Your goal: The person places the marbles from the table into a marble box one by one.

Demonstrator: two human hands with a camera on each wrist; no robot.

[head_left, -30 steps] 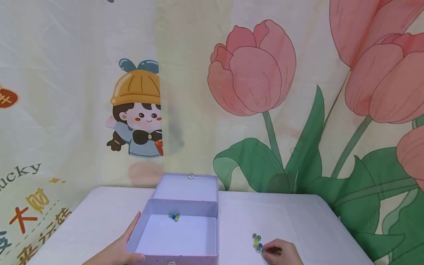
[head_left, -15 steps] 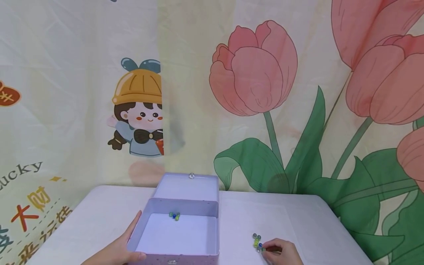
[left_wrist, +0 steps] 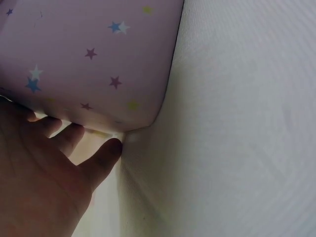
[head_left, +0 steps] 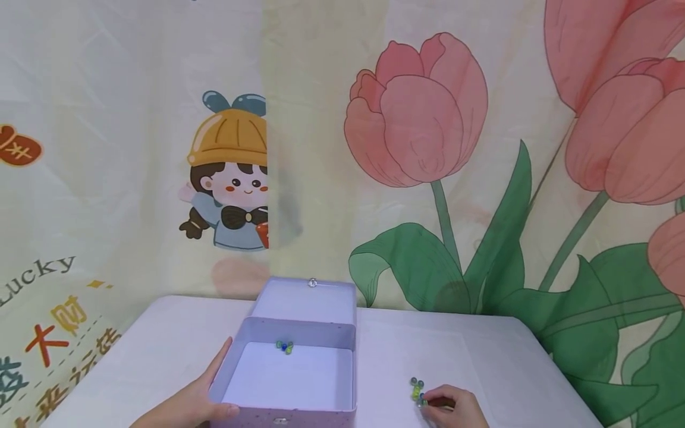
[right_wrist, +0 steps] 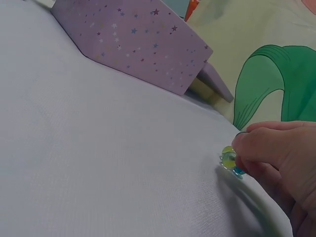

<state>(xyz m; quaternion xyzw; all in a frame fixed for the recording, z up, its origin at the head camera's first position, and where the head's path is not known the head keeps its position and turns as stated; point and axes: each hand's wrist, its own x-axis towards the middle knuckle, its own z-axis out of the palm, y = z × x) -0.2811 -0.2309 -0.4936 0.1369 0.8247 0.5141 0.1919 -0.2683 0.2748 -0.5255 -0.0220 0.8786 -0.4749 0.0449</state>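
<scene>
A lilac box (head_left: pixel 299 419) with printed stars stands with its lid (head_left: pixel 306 300) swung back. Several glass marbles (head_left: pixel 284 347) lie inside, near its back wall. My left hand (head_left: pixel 200 401) holds the box at its front left corner, thumb at the front and fingers along the side. To the right of the box, my right hand (head_left: pixel 457 407) pinches a green marble between thumb and fingertips, beside a small cluster of marbles (head_left: pixel 416 390) on the table. In the right wrist view, the fingers partly hide a yellow-green marble (right_wrist: pixel 228 159).
The white-covered table (head_left: pixel 385 339) carries the box and the loose marbles. Behind it hangs a curtain (head_left: pixel 310 148) printed with tulips and a cartoon child. The raised box walls (head_left: pixel 355 368) stand between the two groups of marbles.
The head view has shifted a little, so the scene sits slightly further right. Both hands keep nearly the same places, the left at the box and the right at the marbles.
</scene>
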